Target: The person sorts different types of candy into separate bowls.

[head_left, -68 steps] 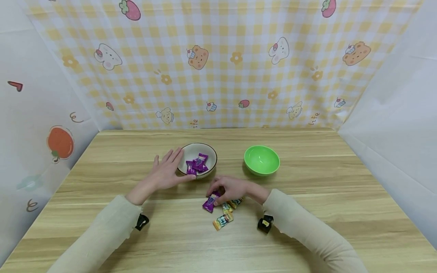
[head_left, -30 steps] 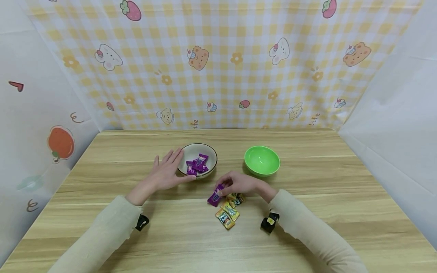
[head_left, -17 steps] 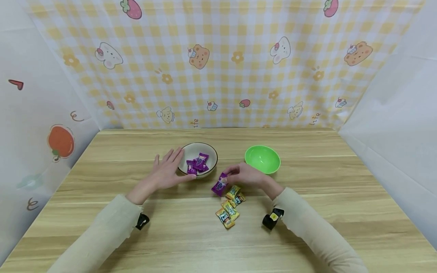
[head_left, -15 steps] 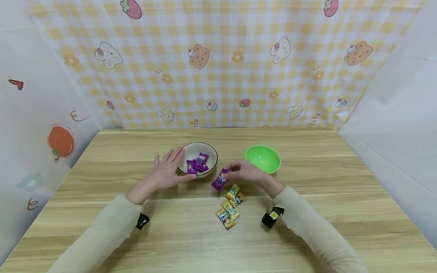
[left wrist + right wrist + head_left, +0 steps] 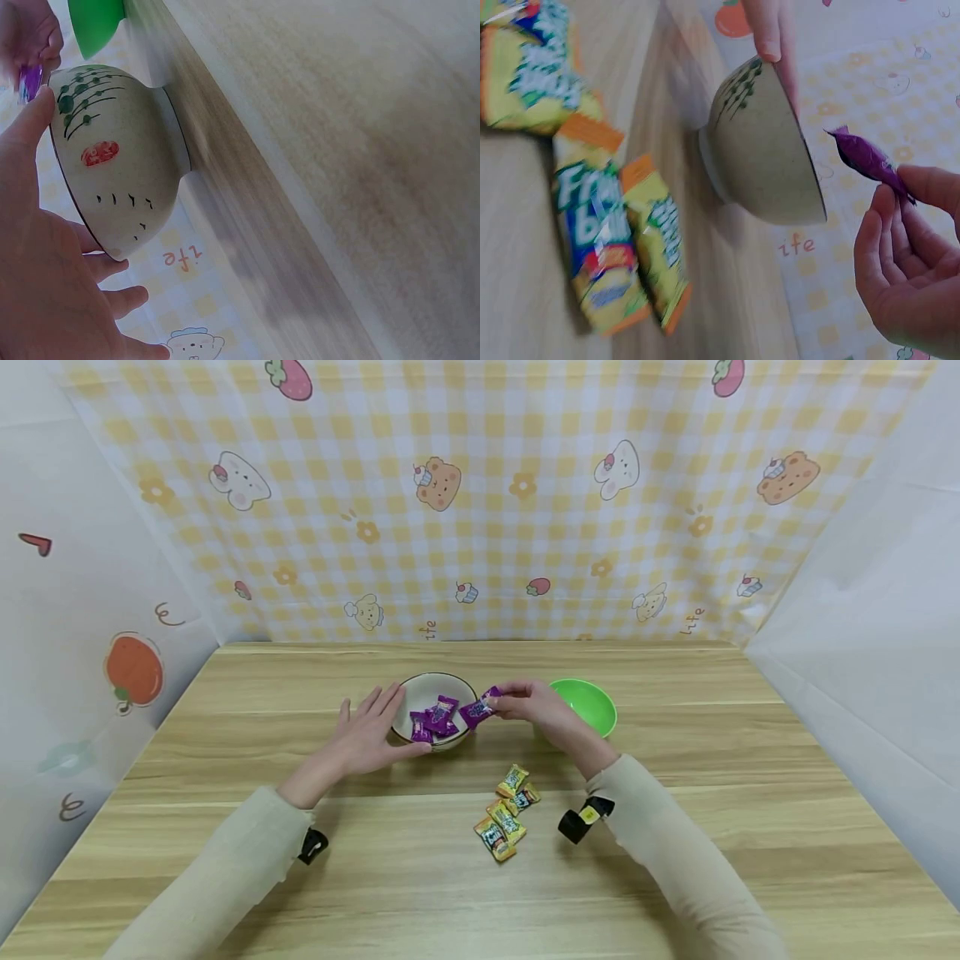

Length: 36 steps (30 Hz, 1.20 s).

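Note:
My right hand (image 5: pixel 543 710) pinches a purple-wrapped candy (image 5: pixel 480 707) between thumb and fingers at the right rim of a cream bowl (image 5: pixel 417 692). In the right wrist view the candy (image 5: pixel 866 155) points toward the bowl (image 5: pixel 765 161), a little apart from its rim. Several more purple candies (image 5: pixel 438 717) lie inside the bowl. My left hand (image 5: pixel 367 739) rests against the bowl's left side with spread, fairly straight fingers. In the left wrist view its thumb touches the rim of the bowl (image 5: pixel 127 165), which has painted green sprigs and a red mark.
Several yellow candies (image 5: pixel 506 820) lie on the wooden table (image 5: pixel 390 877) in front of the bowls. A green bowl (image 5: pixel 592 706) stands to the right, partly covered by my right hand. A checked cloth (image 5: pixel 480 543) hangs behind the table.
My right hand has lifted the purple candy off the table beside the yellow ones and carried it up to the cream bowl's rim. My left hand has stayed at the bowl.

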Available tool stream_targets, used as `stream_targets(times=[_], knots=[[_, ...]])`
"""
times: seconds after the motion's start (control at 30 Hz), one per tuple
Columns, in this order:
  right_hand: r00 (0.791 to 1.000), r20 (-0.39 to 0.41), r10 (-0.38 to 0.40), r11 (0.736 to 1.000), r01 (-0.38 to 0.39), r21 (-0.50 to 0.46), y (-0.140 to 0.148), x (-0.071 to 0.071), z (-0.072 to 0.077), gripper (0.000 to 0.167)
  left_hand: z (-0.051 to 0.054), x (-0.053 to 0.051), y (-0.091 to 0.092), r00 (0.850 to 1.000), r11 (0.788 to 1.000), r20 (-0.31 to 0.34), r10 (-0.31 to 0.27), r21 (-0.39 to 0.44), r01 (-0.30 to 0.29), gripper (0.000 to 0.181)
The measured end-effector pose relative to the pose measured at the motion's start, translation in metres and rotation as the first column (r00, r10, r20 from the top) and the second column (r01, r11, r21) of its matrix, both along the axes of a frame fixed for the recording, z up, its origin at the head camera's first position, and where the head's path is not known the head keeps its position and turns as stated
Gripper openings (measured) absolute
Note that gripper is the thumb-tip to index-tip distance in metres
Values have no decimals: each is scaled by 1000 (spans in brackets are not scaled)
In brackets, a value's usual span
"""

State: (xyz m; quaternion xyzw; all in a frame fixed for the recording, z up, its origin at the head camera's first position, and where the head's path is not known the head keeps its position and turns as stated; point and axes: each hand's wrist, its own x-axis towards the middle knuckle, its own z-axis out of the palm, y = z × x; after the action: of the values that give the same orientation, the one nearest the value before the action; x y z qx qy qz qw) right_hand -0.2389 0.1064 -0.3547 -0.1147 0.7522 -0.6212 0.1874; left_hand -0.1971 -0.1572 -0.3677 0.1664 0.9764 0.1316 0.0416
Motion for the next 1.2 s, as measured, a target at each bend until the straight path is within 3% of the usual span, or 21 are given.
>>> stream_targets(times=[0.2, 0.33, 0.43, 0.63, 0.8, 1.0, 1.2], knots=[[992, 58, -115, 991, 118, -61, -16, -6, 4, 33, 0, 0, -1, 1000, 1000, -3, -4, 0, 4, 106], [986, 78, -149, 981, 157, -112, -27, -7, 6, 31, -1, 0, -1, 1000, 1000, -4, -4, -2, 4, 105], [989, 67, -130, 979, 138, -149, -33, -6, 6, 30, -1, 0, 0, 1000, 1000, -9, -5, -6, 5, 105], [1000, 23, -3, 977, 8, -214, -35, -6, 2, 34, -2, -1, 0, 1000, 1000, -16, -4, -12, 4, 106], [1000, 27, 4, 975, 2, -223, -32, -5, 2, 36, -2, -1, -1, 1000, 1000, -21, -4, -6, 3, 105], [999, 10, -30, 985, 31, -171, -26, -1, 9, 37, -3, -1, -1, 1000, 1000, -20, -4, -11, 3, 107], [993, -115, -18, 998, 11, -60, -9, 5, 18, 32, -2, -1, -1, 1000, 1000, -17, -4, -8, 4, 107]])
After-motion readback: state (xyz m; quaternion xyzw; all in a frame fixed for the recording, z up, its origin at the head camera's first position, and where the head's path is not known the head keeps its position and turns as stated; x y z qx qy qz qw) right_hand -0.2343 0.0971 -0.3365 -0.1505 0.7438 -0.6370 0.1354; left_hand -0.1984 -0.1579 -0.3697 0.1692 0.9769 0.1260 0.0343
